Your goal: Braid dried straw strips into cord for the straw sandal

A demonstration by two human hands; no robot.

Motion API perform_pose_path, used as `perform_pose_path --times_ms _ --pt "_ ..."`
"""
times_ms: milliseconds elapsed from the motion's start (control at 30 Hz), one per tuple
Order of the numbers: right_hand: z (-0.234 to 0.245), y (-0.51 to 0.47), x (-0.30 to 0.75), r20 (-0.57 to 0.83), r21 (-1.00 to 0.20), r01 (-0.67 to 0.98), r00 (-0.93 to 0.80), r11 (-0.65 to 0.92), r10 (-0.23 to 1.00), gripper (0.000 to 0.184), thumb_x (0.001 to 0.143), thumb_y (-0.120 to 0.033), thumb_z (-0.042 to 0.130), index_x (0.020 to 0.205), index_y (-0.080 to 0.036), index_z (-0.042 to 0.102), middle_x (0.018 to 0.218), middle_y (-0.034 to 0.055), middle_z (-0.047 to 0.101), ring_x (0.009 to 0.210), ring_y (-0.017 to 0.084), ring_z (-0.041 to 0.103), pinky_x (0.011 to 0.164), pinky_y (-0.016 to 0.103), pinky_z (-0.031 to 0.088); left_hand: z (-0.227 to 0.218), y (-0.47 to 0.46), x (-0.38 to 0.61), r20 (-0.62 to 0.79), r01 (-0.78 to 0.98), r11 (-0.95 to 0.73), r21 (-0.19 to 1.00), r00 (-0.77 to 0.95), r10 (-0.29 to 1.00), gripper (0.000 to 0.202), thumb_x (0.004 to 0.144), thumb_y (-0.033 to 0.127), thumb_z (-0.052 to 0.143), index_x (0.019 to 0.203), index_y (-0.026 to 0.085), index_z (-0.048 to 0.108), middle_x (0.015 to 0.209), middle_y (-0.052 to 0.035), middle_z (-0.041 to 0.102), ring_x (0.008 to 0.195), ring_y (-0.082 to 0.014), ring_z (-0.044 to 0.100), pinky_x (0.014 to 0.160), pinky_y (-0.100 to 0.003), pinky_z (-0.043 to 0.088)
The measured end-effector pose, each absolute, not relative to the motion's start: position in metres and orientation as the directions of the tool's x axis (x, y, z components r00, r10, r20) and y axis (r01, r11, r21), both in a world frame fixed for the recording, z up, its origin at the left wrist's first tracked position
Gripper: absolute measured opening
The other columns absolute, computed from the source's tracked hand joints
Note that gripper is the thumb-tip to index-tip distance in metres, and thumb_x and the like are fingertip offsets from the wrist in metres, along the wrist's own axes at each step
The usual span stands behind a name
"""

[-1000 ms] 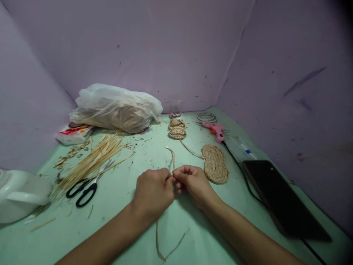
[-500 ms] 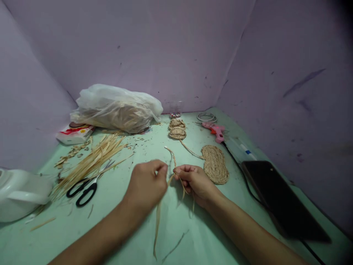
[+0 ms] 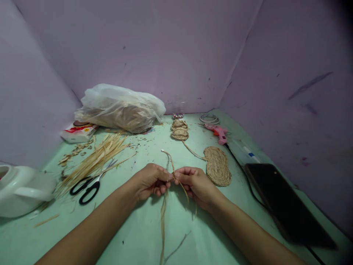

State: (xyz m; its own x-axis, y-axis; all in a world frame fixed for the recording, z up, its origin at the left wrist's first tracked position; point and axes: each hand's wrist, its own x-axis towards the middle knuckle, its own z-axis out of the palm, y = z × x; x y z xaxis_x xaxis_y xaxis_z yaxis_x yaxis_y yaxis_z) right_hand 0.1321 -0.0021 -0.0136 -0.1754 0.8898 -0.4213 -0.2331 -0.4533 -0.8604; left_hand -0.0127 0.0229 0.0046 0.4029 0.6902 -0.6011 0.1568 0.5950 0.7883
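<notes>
Both hands meet at the middle of the table, pinching a thin braid of dried straw-coloured fibre (image 3: 171, 161). My left hand (image 3: 154, 179) is closed on its lower part, thumb against the fingers. From the other side my right hand (image 3: 194, 184) grips the same spot, fingertips nearly touching the left ones. The braid's white-tipped end points up and away. Loose fibre strands (image 3: 163, 224) hang below the hands toward me. Just right of my right hand lies a coiled braided sole shape (image 3: 217, 166), joined by a cord to a wound braid bundle (image 3: 179, 133).
Black-handled scissors (image 3: 89, 190) and a pile of dry strips (image 3: 95, 162) lie left, near a white jug (image 3: 24, 191). A plastic bag (image 3: 121, 108) sits behind. To the right are a pink glue gun (image 3: 219, 133), its cable, and a dark phone or tablet (image 3: 286, 202).
My left hand has moved back in to the braid beside the right and now pinches it. The view has shifted slightly; the right hand still holds the braid.
</notes>
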Motion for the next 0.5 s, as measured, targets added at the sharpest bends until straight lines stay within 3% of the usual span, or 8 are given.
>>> perform_pose_path --times_ms 233,500 --pt "-0.0136 -0.0038 0.1272 -0.414 -0.881 -0.204 -0.104 -0.427 0.904 0.01 0.06 -0.02 0.061 0.062 -0.011 0.058 0.047 -0.002 0.054 0.032 0.001 0.029 0.03 0.016 0.018 -0.0017 0.0218 -0.0094 -0.575 0.213 0.534 0.818 0.316 0.755 0.013 0.055 0.021 0.059 0.06 0.009 0.058 0.038 0.0055 0.042 0.026 -0.0011 0.026 0.028 -0.016 0.009" --pt "-0.0135 -0.004 0.1314 -0.403 -0.861 -0.265 -0.169 -0.435 0.9 0.018 0.059 -0.025 0.066 0.065 -0.011 0.057 0.053 -0.0014 0.057 0.034 0.001 0.033 0.032 0.015 0.024 0.0059 0.0188 -0.0066 -0.554 0.146 0.535 0.832 0.268 0.788 0.012 0.054 0.021 0.061 0.055 0.01 0.056 0.032 0.0092 0.031 0.028 0.0002 0.014 0.032 -0.018 0.004"
